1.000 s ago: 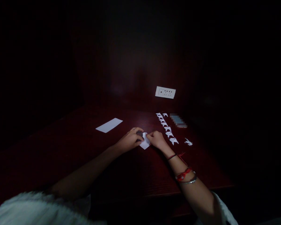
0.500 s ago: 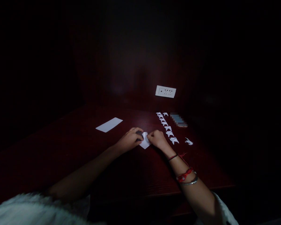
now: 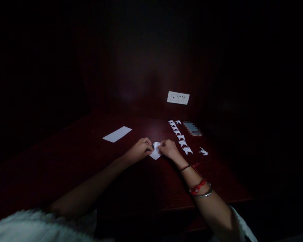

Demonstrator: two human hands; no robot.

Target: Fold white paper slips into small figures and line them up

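Note:
A small folded white paper (image 3: 156,155) with a pointed near end lies on the dark red table between my hands. My left hand (image 3: 140,148) pinches its left edge with curled fingers. On the opposite edge, my right hand (image 3: 168,148) is closed with its fingertips gripping the paper. Just right of my right hand runs a slanting row of several small folded white paper pieces (image 3: 177,133). A flat strip of white paper (image 3: 117,134) lies on the table to the left, beyond my left hand.
A phone (image 3: 192,128) with a blurred screen lies right of the row. Nearer me is a small crumpled-looking white paper piece (image 3: 203,151). A white socket plate (image 3: 178,97) is on the dark back wall. The table's front edge (image 3: 176,208) runs below my arms.
My left fingers have drawn closer together at the paper's left edge. The folded paper and both hands have shifted very slightly left.

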